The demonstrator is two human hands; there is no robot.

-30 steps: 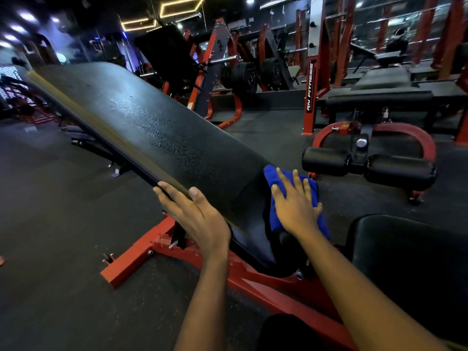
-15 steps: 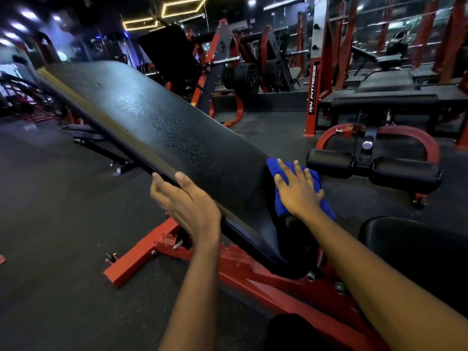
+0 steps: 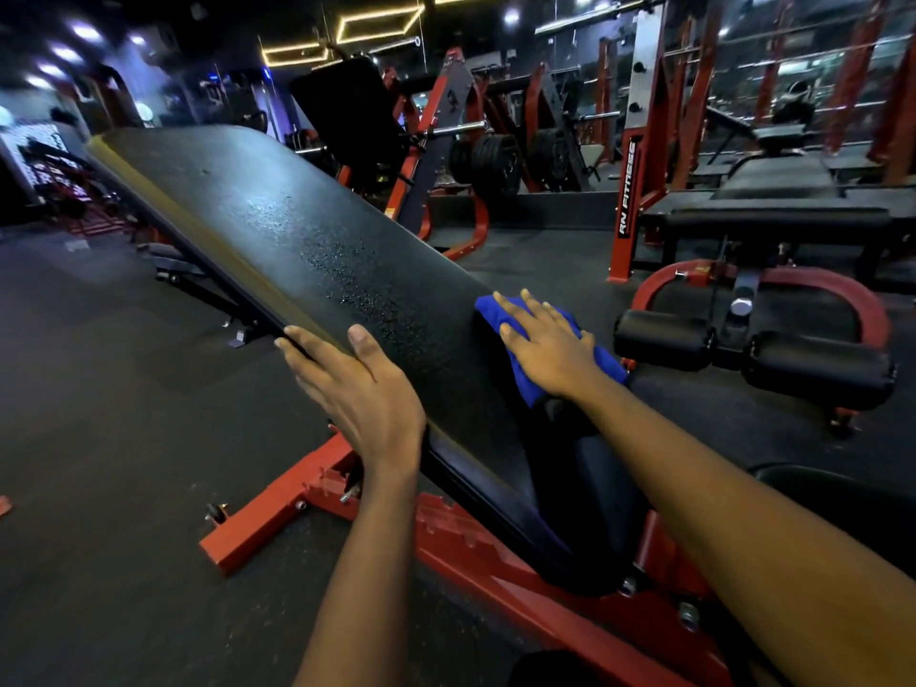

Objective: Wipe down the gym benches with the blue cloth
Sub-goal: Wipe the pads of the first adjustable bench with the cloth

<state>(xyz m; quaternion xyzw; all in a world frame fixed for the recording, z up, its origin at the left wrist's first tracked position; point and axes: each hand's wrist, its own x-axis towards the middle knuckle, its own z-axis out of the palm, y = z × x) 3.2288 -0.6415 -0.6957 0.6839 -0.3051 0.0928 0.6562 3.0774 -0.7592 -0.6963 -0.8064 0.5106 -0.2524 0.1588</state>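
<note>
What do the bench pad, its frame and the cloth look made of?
Bench pad: black vinyl or leather-like cover, seemingly; fine grain, dull sheen, droplets beading on it. Frame: red-painted metal, probably steel; square tube, bolts. Cloth: blue soft fabric, maybe microfibre; it bunches under the right hand.

Blue cloth (image 3: pixel 520 339); black bench pad (image 3: pixel 277 230) speckled with droplets; red frame (image 3: pixel 277 528).
</note>
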